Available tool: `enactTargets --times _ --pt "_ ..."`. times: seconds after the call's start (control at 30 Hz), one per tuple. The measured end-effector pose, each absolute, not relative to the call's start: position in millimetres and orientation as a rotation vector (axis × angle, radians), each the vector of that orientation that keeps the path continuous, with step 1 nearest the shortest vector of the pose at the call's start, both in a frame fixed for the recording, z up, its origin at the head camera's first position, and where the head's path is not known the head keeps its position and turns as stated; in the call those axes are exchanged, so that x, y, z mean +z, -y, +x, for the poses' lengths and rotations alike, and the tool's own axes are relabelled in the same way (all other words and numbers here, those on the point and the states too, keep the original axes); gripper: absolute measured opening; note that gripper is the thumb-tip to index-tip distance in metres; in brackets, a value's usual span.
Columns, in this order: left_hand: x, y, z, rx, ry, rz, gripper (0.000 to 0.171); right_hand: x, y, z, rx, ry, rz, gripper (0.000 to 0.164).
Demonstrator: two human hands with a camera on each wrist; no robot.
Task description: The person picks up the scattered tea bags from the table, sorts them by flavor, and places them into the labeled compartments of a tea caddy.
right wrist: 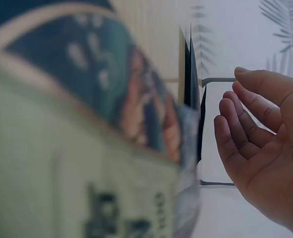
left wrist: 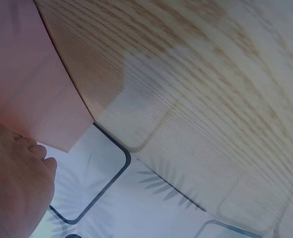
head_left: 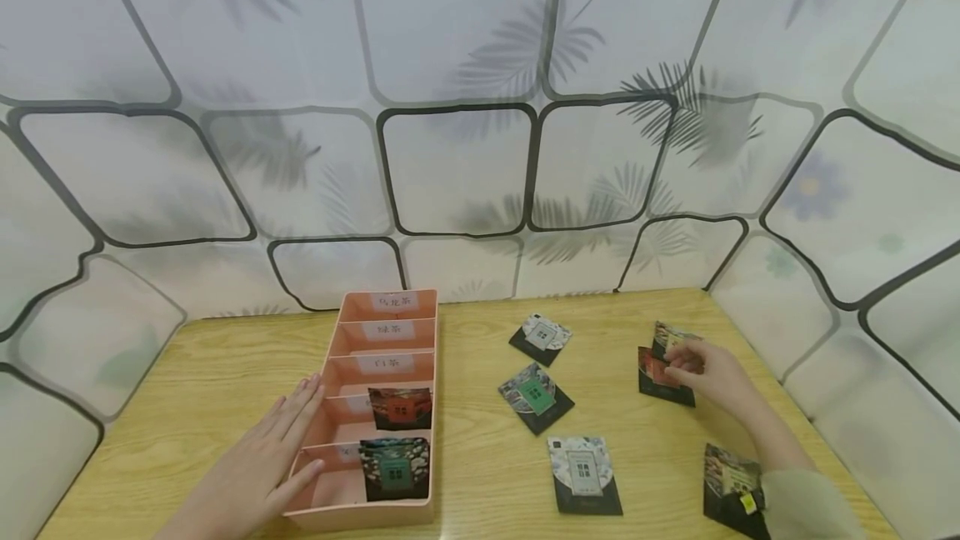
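Observation:
My left hand lies along the left wall of a pink divided box, fingers straight, thumb over the rim of the front compartment. In the left wrist view, the hand is against the pink wall. A red-labelled tea packet and a green-labelled one stand in the two nearest compartments. At the right, my right hand is over a red-labelled packet and a yellow-labelled packet overlapping it. Its fingers are loosely bent, with nothing visible between them in the right wrist view.
White-labelled packets and a green-labelled packet lie mid-table. Another yellow-labelled packet is by the right sleeve. The box's dividers carry handwritten white labels. A patterned curtain encloses the wooden table.

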State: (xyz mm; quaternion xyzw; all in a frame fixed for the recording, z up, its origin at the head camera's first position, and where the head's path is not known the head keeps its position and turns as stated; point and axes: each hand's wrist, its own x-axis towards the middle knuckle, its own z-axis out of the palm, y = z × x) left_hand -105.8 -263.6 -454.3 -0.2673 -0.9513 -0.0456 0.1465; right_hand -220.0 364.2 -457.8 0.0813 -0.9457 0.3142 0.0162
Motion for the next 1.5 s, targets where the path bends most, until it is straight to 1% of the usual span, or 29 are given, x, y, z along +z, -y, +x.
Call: enactTargets --times 0.5,0.73,1.13,1.5 --pt "-454.9 263.5 -106.2 -0.129 2.753 -0.762 0.081 -462.0 -371.2 -219.2 0.925 3.015 0.189 0.023" --pt "-452.7 263.1 -106.1 -0.135 2.770 -0.749 0.080 -465.6 -371.1 -221.3 0.890 3.029 0.199 0.020" --pt "-450.6 262.4 -106.5 -0.128 2.765 -0.750 0.081 -467.4 -363.0 -224.5 0.825 3.039 0.374 0.030" --pt "-453.3 264.1 -105.6 -0.131 2.754 -0.764 0.084 -468.0 -357.7 -219.7 0.641 3.017 0.463 0.049"
